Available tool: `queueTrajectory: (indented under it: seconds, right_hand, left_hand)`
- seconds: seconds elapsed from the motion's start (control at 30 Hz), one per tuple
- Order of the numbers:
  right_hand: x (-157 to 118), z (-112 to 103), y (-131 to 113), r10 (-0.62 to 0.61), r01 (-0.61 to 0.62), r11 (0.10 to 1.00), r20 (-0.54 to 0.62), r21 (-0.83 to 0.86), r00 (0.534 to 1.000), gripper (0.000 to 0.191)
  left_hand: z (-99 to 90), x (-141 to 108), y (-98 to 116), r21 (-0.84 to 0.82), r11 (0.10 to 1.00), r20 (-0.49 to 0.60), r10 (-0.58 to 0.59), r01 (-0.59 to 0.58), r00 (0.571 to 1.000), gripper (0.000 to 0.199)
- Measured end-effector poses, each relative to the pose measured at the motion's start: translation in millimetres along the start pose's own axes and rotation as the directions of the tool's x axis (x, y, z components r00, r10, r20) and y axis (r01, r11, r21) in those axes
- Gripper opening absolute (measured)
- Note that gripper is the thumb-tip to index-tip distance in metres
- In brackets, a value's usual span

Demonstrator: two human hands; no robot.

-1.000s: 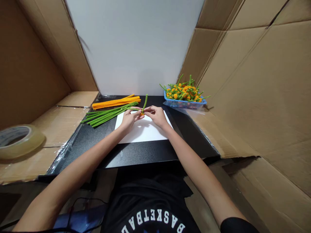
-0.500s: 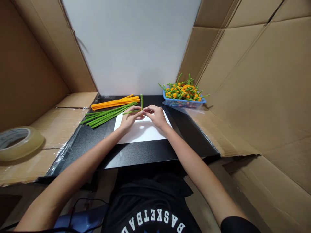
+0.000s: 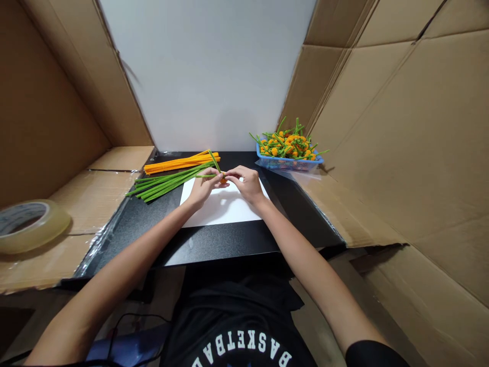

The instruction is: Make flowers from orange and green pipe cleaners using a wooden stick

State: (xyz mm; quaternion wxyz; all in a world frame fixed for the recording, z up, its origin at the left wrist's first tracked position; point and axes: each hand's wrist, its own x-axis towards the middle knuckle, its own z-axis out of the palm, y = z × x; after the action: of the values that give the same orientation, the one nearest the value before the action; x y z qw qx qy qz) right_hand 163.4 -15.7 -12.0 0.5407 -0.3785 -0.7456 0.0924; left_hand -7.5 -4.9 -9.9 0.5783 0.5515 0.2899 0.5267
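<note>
Left hand (image 3: 202,191) nearly closed, thumb and fingers gripping small orange-and-green piece (image 3: 224,179); right hand (image 3: 246,183) pinched, thumb and index fingertips at same piece from other side, exact contact too small to tell. Piece is held above white sheet (image 3: 227,209), one green end angled up and back, another sticking out left over left hand. Sheet lies on black surface (image 3: 225,247). Green fuzzy sticks (image 3: 168,183) spread left of sheet, orange fuzzy sticks (image 3: 179,162) bunched just behind them. Back right: blue basket (image 3: 290,163) heaped with orange-and-green pieces (image 3: 292,142). Tape roll (image 3: 53,229) far left on cardboard (image 3: 80,196).
</note>
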Motion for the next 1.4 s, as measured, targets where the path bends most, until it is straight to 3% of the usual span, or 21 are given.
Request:
queueTrajectory:
  seconds: [0.13, 0.3, 0.8, 1.03, 1.27, 1.4]
  right_hand:
    - [0.5, -1.3, 2.5, -0.099, 0.100, 0.994, 0.026, -0.048, 0.995, 0.012]
    - [1.3, -2.2, 5.1, -0.176, 0.185, 0.974, 0.081, -0.130, 0.981, 0.016]
    - [3.1, -6.3, -4.7, -0.091, 0.111, 0.977, 0.113, -0.180, 0.989, 0.017]
    - [4.2, -0.6, -8.4, -0.046, 0.056, 0.985, 0.065, -0.164, 0.997, 0.015]
    - [5.3, 7.2, -25.3, -0.113, 0.159, 0.888, 0.130, -0.431, 0.985, 0.023]
    - [5.4, 11.8, -30.0, -0.092, 0.128, 0.875, 0.098, -0.466, 0.991, 0.023]
  left_hand:
    - [-0.3, -0.5, -0.5, 0.079, 0.996, 0.025, 0.047, -0.048, 0.999, 0.047]
    - [-0.1, -2.1, -0.2, 0.066, 0.996, 0.036, 0.053, -0.056, 0.998, 0.052]
    - [-1.0, 2.3, -4.0, 0.057, 0.996, 0.044, 0.069, -0.071, 0.997, 0.055]
    - [8.7, -5.3, -10.5, 0.088, 0.977, -0.076, 0.200, -0.193, 0.977, 0.052]
    - [13.5, -6.2, -18.8, 0.096, 0.968, -0.246, 0.247, -0.230, 0.937, 0.045]
    - [14.8, -5.6, -20.4, 0.082, 0.975, -0.275, 0.223, -0.209, 0.935, 0.041]
